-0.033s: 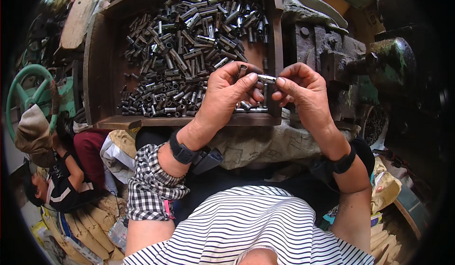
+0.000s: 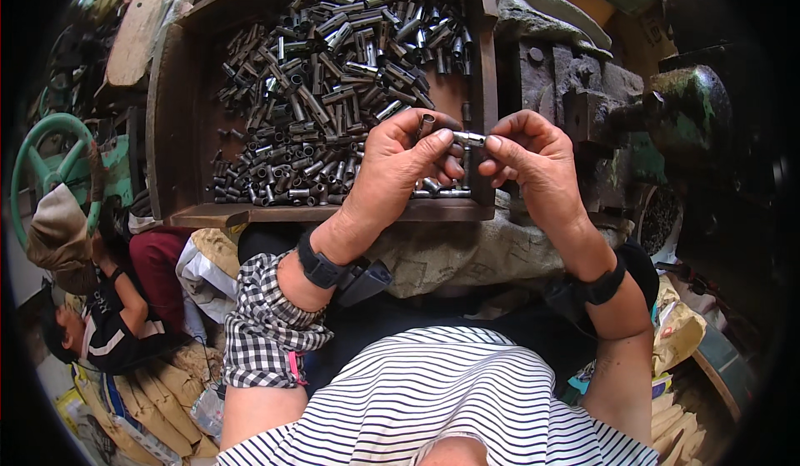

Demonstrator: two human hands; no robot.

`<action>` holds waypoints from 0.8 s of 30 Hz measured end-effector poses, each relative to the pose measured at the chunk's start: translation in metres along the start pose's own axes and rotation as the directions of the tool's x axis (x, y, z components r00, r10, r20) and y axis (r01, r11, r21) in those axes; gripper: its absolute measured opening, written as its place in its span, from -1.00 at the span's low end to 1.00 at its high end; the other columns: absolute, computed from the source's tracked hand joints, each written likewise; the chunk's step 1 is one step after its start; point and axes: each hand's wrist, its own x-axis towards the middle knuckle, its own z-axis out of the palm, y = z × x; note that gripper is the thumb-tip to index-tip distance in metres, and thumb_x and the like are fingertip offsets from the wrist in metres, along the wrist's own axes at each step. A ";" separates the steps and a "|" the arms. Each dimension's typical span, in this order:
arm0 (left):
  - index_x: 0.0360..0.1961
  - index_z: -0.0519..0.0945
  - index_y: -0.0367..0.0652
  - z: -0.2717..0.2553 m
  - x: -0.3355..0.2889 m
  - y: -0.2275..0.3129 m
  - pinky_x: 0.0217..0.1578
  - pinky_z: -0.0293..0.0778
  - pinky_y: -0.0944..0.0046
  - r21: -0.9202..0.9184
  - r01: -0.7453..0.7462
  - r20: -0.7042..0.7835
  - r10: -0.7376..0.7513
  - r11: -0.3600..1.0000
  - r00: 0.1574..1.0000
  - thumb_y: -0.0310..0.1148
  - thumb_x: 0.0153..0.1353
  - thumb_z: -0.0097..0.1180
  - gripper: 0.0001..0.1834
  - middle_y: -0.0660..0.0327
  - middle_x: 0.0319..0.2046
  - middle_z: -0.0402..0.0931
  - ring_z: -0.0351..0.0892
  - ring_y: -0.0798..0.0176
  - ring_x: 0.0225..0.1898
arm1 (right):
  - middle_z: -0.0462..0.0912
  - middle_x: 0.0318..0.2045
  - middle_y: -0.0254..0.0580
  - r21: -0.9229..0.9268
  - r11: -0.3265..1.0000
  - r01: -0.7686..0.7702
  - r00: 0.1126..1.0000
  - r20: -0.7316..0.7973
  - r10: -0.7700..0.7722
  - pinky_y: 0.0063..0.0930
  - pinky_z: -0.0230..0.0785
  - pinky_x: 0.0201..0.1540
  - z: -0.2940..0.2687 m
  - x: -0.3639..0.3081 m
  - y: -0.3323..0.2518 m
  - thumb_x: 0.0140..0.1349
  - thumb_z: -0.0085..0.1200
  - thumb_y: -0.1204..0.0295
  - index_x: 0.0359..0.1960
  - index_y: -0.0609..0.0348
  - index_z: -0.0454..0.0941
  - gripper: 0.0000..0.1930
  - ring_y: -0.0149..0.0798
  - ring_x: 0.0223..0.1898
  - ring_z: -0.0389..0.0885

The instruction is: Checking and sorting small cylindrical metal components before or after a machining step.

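Item: one slim metal piece (image 2: 471, 139), bright, held up between two bare hands above the near right corner of a wooden tray (image 2: 325, 214), close by its right wall; long axis running across the worker from left to right, the right end dipping slightly; it bridges the gap between the fingertips, both hands about equally near.

Left hand (image 2: 398, 156): thumb and fingers closed on the left end; a second, short tube (image 2: 427, 123) stands up in the curl of the fingers, open end upward; how firmly that one is gripped, I cannot tell from here.

Right hand (image 2: 535, 156): thumb and forefinger pinched together at the right end, facing the left hand along the piece's line.

Adjacent stock: longer slotted tubes (image 2: 333, 58), heaped toward the tray's far side; short sleeves (image 2: 283, 170), massed nearer the worker, left of the hands.
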 end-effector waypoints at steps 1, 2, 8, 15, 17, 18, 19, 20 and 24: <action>-0.17 0.46 -0.30 0.000 0.000 0.000 -0.48 0.51 0.47 -0.002 0.009 0.005 -0.009 1.000 1.000 -0.44 0.25 0.02 -0.83 0.19 -0.42 0.53 0.55 0.40 -0.49 | 0.60 -0.50 -0.25 0.031 0.999 -0.010 1.000 0.001 0.010 -0.72 0.45 -0.52 -0.001 0.000 0.002 0.16 0.13 0.46 -0.32 0.26 0.45 -0.85 -0.48 -0.49 0.62; -0.17 0.45 -0.30 0.000 0.000 0.000 -0.48 0.51 0.47 -0.003 0.015 0.009 -0.015 1.000 1.000 -0.44 0.25 0.02 -0.82 0.19 -0.43 0.53 0.55 0.39 -0.49 | 0.60 -0.50 -0.25 0.032 0.999 -0.010 1.000 0.001 0.010 -0.72 0.45 -0.52 -0.001 0.000 0.002 0.16 0.13 0.46 -0.32 0.26 0.45 -0.85 -0.48 -0.49 0.62; -0.17 0.45 -0.30 -0.003 -0.001 0.000 -0.48 0.51 0.46 0.002 0.079 -0.007 -0.079 0.997 0.997 -0.44 0.25 0.02 -0.82 0.18 -0.44 0.53 0.55 0.39 -0.49 | 0.59 -0.50 -0.25 0.098 0.992 -0.082 0.996 0.041 0.078 -0.73 0.46 -0.53 -0.001 0.001 0.001 0.15 0.15 0.44 -0.32 0.26 0.45 -0.83 -0.49 -0.49 0.62; -0.15 0.47 -0.33 0.003 -0.004 0.002 -0.49 0.52 0.47 0.075 0.087 0.024 -0.089 0.993 0.996 -0.43 0.23 0.05 -0.78 0.18 -0.45 0.55 0.56 0.40 -0.52 | 0.59 -0.49 -0.25 0.076 0.992 -0.105 0.994 0.051 0.101 -0.71 0.47 -0.55 -0.001 0.001 0.000 0.13 0.16 0.48 -0.34 0.25 0.45 -0.85 -0.45 -0.49 0.63; -0.17 0.49 -0.34 0.005 -0.004 0.003 -0.52 0.51 0.48 0.187 0.089 0.067 -0.103 0.978 0.992 -0.41 0.20 0.10 -0.77 0.18 -0.45 0.56 0.57 0.40 -0.54 | 0.59 -0.50 -0.26 0.090 0.988 -0.126 0.990 0.072 0.120 -0.70 0.46 -0.56 -0.005 0.002 -0.005 0.12 0.16 0.49 -0.35 0.25 0.45 -0.85 -0.44 -0.50 0.63; -0.19 0.51 -0.33 0.007 -0.004 0.009 -0.53 0.51 0.49 0.203 0.151 0.086 -0.171 0.967 0.981 -0.41 0.17 0.14 -0.76 0.20 -0.47 0.57 0.58 0.41 -0.54 | 0.59 -0.52 -0.26 0.109 0.967 -0.232 0.965 0.154 0.214 -0.70 0.46 -0.56 -0.009 0.003 -0.009 0.11 0.17 0.50 -0.35 0.24 0.45 -0.85 -0.43 -0.51 0.64; -0.19 0.51 -0.33 0.007 -0.004 0.011 -0.53 0.51 0.49 0.201 0.147 0.097 -0.169 0.968 0.981 -0.41 0.17 0.14 -0.76 0.20 -0.47 0.57 0.58 0.41 -0.54 | 0.59 -0.53 -0.27 0.119 0.935 -0.334 0.925 0.233 0.300 -0.70 0.46 -0.57 -0.013 0.004 -0.013 0.10 0.18 0.51 -0.36 0.23 0.45 -0.85 -0.42 -0.52 0.64; -0.18 0.51 -0.33 0.008 -0.005 0.014 -0.53 0.51 0.50 0.247 0.178 0.116 -0.211 0.953 0.971 -0.41 0.18 0.13 -0.76 0.22 -0.48 0.56 0.57 0.43 -0.54 | 0.58 -0.54 -0.28 0.106 0.935 -0.337 0.922 0.239 0.306 -0.68 0.46 -0.57 -0.011 0.002 -0.016 0.08 0.20 0.51 -0.37 0.22 0.45 -0.84 -0.41 -0.53 0.64; -0.18 0.50 -0.34 0.010 -0.003 0.012 -0.51 0.49 0.50 0.130 0.216 0.106 -0.230 0.968 0.967 -0.42 0.20 0.09 -0.78 0.21 -0.45 0.54 0.53 0.45 -0.53 | 0.58 -0.52 -0.25 0.008 0.992 -0.126 0.980 0.158 0.123 -0.66 0.46 -0.57 -0.003 -0.003 -0.010 0.10 0.15 0.53 -0.36 0.24 0.44 -0.87 -0.42 -0.51 0.63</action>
